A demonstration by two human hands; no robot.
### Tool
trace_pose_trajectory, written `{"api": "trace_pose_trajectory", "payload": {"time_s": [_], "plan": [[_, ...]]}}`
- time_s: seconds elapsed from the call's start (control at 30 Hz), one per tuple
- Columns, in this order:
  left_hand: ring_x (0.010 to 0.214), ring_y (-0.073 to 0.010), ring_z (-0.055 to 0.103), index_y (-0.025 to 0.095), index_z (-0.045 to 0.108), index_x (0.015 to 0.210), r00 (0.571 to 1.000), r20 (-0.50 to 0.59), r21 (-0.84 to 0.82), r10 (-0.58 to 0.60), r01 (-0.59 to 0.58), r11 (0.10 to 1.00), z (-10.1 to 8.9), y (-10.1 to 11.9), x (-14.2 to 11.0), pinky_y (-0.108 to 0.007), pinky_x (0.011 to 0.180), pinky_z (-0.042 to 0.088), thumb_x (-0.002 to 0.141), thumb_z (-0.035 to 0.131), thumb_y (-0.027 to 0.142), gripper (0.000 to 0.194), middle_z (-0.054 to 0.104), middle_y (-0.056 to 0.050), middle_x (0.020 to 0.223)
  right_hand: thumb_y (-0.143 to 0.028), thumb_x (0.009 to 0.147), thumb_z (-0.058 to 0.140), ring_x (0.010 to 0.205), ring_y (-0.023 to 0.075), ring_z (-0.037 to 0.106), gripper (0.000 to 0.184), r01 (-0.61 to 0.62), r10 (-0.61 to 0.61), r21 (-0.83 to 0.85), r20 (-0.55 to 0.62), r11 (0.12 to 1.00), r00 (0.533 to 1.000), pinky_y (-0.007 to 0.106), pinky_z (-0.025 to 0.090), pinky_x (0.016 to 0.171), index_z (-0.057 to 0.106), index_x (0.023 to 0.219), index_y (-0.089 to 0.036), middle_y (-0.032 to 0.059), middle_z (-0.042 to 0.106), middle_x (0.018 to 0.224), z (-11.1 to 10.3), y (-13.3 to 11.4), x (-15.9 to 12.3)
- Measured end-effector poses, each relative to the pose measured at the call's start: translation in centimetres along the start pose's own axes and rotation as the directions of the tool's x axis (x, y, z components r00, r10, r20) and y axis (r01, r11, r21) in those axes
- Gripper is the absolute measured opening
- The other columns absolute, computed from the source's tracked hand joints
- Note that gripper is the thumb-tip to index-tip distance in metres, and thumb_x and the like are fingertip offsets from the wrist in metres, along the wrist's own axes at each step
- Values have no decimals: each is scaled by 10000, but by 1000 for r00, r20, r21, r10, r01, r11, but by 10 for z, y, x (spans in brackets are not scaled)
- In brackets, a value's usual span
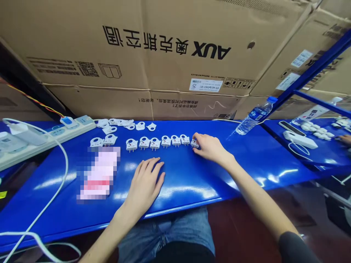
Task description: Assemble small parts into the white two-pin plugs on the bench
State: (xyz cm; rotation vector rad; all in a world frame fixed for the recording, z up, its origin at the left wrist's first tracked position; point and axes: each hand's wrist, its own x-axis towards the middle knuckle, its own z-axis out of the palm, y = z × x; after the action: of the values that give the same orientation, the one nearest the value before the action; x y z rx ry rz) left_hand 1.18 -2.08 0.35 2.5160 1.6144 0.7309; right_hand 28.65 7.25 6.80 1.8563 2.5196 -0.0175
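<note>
Setting plug (194,143) at right end of plug row (155,143) on blue table (246,160), right hand (210,147) pinching it, left hand (145,182) spread flat (idle); next likely: release upright, aligned.

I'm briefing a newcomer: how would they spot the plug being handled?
On the blue table, a row of small white plugs runs below the cardboard box. It is the plug at the row's right end, the only one under the right hand's fingertips.
</note>
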Motion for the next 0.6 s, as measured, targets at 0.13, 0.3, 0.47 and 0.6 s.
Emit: {"api": "trace_pose_trajectory", "payload": {"time_s": [0.13, 0.3, 0.47, 0.6], "plan": [[1122, -306, 654, 223, 687, 1154, 997, 70, -171, -26, 38, 985, -9, 2, 17, -483, 953, 529, 1004, 471, 358, 295, 738, -101, 1181, -254, 907, 680, 956, 249, 702, 345, 46, -46, 2, -14, 999, 999, 280, 424, 701, 602, 1238, -196, 91, 750, 1103, -16, -3, 1], [689, -174, 626, 233, 633, 1009, 943, 132, -612, -306, 321, 723, 0, 3, 46, -303, 661, 487, 982, 507, 456, 257, 663, 2, 758, -250, 897, 699, 963, 216, 705, 431, 263, -240, 209, -131, 942, 962, 279, 474, 794, 572, 1307, -207, 60, 744, 1136, -23, -17, 10], [681, -152, 599, 229, 568, 1036, 915, 90, -686, -393, 343, 642, 11, 2, 59, -264, 603, 451, 1001, 464, 486, 279, 610, 22, 753, -238, 893, 695, 1044, 221, 698, 579, 415, -379, 340, -169, 844, 910, 302, 517, 880, 509, 1441, -212, 53, 738, 1167, -6, -36, 23], [698, -145, 625, 228, 582, 1024, 908, 103, -697, -407, 358, 622, 12, -2, 60, -259, 609, 450, 984, 515, 493, 276, 646, 15, 796, -215, 921, 627, 1154, 235, 663, 604, 488, -436, 339, -221, 805, 873, 344, 531, 962, 476, 1506, -208, 81, 705, 1297, 13, -47, 20]]}}
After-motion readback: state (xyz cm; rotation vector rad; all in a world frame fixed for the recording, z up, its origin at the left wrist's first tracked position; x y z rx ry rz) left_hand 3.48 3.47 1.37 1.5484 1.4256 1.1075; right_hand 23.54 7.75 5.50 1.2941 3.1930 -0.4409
